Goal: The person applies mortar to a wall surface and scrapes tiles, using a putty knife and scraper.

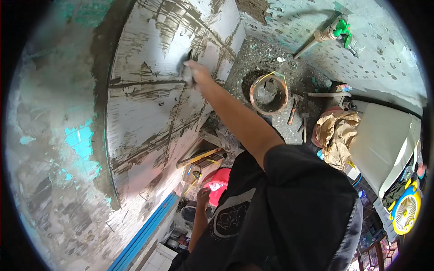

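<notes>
My right hand (194,74) is stretched out to the tiled wall (144,104), its fingers closed round a dark, flat tool (187,58) that lies against the tiles. Grey-brown smears run over the white tiles and along their joints. Low down, near the red basin (218,184), my left hand (203,197) hangs with its fingers curled; whether they hold anything is too small to tell.
On the rough floor stands a round bucket (269,94), with a hammer (294,108) beside it. A green tap (343,32) juts from the right wall. Crumpled brown paper (338,135), a yellow-blue fan (405,213) and blue pipes (144,232) lie around.
</notes>
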Demonstrator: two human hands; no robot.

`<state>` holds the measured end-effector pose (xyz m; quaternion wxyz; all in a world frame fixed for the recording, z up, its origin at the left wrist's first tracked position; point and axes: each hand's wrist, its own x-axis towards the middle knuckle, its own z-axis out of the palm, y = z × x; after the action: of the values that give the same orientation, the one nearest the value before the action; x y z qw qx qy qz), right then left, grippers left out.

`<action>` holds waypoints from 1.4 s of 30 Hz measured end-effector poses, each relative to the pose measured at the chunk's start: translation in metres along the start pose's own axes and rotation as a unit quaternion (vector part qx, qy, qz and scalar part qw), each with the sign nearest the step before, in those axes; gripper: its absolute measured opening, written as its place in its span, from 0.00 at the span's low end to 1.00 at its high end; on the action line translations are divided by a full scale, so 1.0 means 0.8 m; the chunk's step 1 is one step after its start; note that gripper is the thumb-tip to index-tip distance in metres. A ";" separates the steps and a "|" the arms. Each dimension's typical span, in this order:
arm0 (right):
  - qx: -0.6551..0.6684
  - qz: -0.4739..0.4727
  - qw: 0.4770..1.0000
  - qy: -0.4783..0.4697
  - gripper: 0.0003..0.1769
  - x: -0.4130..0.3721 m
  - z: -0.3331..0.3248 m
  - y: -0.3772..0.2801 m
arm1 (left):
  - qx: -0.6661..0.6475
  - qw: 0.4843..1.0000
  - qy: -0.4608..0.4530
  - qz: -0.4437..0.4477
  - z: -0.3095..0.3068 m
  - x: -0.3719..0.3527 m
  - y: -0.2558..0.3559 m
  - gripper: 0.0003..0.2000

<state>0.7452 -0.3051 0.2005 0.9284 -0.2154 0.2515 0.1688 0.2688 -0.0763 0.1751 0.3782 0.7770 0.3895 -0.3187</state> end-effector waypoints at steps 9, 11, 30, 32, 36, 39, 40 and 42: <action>0.036 0.003 0.999 -0.028 0.07 0.014 -0.018 -0.018 | 0.016 1.000 0.004 -0.015 0.008 0.000 0.024 0.11; 0.021 -0.017 0.999 -0.017 0.06 -0.001 -0.029 -0.037 | 0.007 1.000 0.001 -0.001 0.016 0.010 0.028 0.11; -0.512 -0.308 0.802 -0.006 0.19 0.102 -0.191 0.063 | -0.060 0.998 0.009 -0.003 0.023 -0.017 0.000 0.10; -0.412 0.003 0.911 -0.002 0.20 0.008 -0.136 0.055 | -0.083 0.996 -0.006 0.007 0.026 -0.016 -0.020 0.10; -0.291 -0.005 0.950 -0.114 0.21 -0.041 -0.155 0.116 | -0.023 1.000 -0.020 -0.004 0.021 -0.012 0.001 0.10; -0.147 0.007 0.989 -0.032 0.19 -0.032 -0.142 0.095 | -0.040 0.999 0.022 0.006 0.014 -0.007 0.029 0.09; -0.090 -0.005 0.996 0.022 0.17 -0.021 -0.134 0.078 | -0.046 0.999 0.022 0.009 0.012 -0.004 0.033 0.09; -0.067 -0.090 0.993 0.018 0.10 0.001 -0.105 0.026 | -0.060 0.998 0.021 0.014 0.008 -0.002 0.033 0.09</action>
<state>0.7041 -0.3280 0.1281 0.9186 -0.3021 0.2356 0.0968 0.2892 -0.0928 0.1818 0.4200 0.7651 0.4045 -0.2731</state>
